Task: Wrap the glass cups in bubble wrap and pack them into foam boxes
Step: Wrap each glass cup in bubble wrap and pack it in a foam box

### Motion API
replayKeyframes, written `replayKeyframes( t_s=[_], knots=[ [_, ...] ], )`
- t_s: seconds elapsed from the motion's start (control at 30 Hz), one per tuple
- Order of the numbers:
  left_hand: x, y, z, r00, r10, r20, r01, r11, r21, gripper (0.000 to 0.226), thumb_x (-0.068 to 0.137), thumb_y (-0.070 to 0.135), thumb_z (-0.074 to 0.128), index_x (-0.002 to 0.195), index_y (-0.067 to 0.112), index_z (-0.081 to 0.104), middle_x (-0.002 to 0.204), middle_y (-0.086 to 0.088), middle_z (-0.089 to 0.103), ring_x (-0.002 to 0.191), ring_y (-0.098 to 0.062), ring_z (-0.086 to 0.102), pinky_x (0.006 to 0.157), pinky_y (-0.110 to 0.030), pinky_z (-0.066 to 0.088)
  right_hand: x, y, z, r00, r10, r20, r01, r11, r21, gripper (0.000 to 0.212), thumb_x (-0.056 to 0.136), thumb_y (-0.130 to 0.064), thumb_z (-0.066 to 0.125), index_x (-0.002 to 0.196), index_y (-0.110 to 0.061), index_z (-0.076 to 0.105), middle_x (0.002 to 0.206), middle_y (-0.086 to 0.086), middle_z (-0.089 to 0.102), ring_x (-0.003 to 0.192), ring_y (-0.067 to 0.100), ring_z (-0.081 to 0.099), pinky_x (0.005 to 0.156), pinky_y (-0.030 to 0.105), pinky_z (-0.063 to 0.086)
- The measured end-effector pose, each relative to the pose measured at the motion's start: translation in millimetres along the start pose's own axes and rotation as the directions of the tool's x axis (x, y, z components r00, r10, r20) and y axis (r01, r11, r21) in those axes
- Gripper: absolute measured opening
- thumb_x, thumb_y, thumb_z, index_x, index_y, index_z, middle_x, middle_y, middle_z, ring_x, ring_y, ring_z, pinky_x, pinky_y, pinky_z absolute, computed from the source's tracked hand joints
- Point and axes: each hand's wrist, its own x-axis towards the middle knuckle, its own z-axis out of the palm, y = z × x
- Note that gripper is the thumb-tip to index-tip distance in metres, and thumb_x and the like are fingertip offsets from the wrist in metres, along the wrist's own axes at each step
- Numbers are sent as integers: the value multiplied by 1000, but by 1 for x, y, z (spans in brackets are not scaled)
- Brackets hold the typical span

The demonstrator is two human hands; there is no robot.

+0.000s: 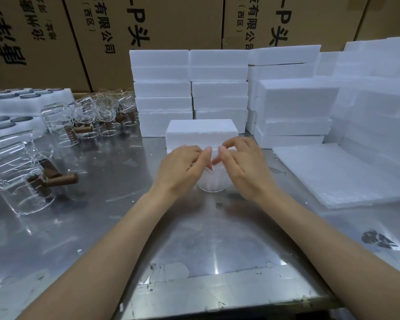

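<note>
a: wrapping one cup (211,184) at the middle of the table (208,239), by the look of it. both hands are working over it: the left hand (181,168) and right hand (241,166) are pinching the wrap (214,155) with curled fingers above the rim.

b: how far along is it?

a: early, i judge. many bare cups (95,114) are waiting along the table's left edge, clear and thin-walled, with brown stub handles. one foam box (201,131) is sitting closed just behind the hands.

b: and the rest?

a: foam boxes (219,88) are standing stacked at the far edge, white, grainy, blocky. flat sheets (337,174) are lying at the right edge, soft and translucent. the steel top is gleaming, scuffed.
</note>
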Motion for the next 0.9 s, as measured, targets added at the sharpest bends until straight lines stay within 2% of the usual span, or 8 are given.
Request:
replayKeyframes(
  t_s=[0.07, 0.13, 0.3, 0.43, 0.63, 0.73, 0.8, 0.9],
  knots=[
    [-1, -4, -6, 970, -69, -232, 23, 980, -196, 48, 88, 45, 36, 73, 18, 73, 90, 7, 70, 90, -13, 63, 82, -31, 45, 3, 5, -4, 989, 133, -68, -105, 942, 318, 39, 99, -33, 31, 101, -21, 69, 106, -14, 52, 111, 9, 43, 94, 18, 40],
    [2, -10, -10, 885, -253, -391, 104, 926, -362, 37, 86, 43, 39, 84, 25, 71, 98, 11, 69, 97, -10, 62, 79, -24, 43, 7, 14, -10, 948, 310, -71, -244, 852, 464, 32, 102, -33, 30, 114, -27, 59, 118, -13, 51, 118, 6, 43, 89, 2, 30],
    [10, -47, -1, 768, -637, -59, 506, 662, -553, 45, 102, 44, 33, 139, 24, 48, 142, 8, 48, 132, -12, 42, 107, -28, 28, 16, 40, -9, 859, 487, 159, -493, 704, 511, 54, 101, -50, 20, 146, -23, 35, 148, -7, 38, 136, 11, 34, 115, 35, 22],
    [11, -50, 3, 768, -634, 92, 583, 631, -511, 51, 99, 56, 29, 139, 31, 47, 144, 8, 47, 134, -16, 42, 115, -41, 26, 17, 39, -6, 869, 436, 233, -492, 718, 493, 53, 100, -53, 19, 141, -26, 38, 139, -7, 45, 120, 6, 43, 104, 29, 25],
    [8, -38, -7, 744, -667, -32, 590, 679, -436, 48, 97, 56, 30, 118, 25, 61, 122, 2, 62, 117, -25, 55, 105, -47, 39, 21, 35, -11, 834, 524, 171, -519, 642, 565, 44, 101, -47, 29, 116, -16, 56, 104, -1, 60, 99, 18, 55, 93, 35, 41],
    [7, -34, -11, 735, -666, -127, 580, 715, -391, 43, 95, 58, 35, 97, 22, 56, 93, 7, 60, 99, -23, 56, 87, -39, 43, 21, 35, -12, 828, 541, 148, -538, 692, 481, 67, 98, -52, 32, 116, 10, 51, 76, 2, 45, 81, 24, 44, 85, 48, 43],
    [7, -33, -12, 757, -635, -157, 567, 756, -328, 41, 94, 58, 40, 94, 20, 55, 93, 4, 59, 90, -19, 54, 75, -34, 36, 20, 36, -13, 815, 555, 163, -565, 701, 436, 75, 94, -60, 35, 120, 9, 49, 78, 3, 48, 78, 25, 46, 89, 48, 45],
    [7, -32, -9, 811, -561, -163, 526, 823, -216, 40, 94, 55, 41, 93, 18, 56, 105, -1, 59, 93, -20, 53, 77, -34, 38, 20, 37, -14, 759, 611, 225, -632, 607, 482, 58, 88, -63, 44, 121, -16, 54, 113, 3, 60, 97, 23, 62, 96, 44, 48]
  ],
)
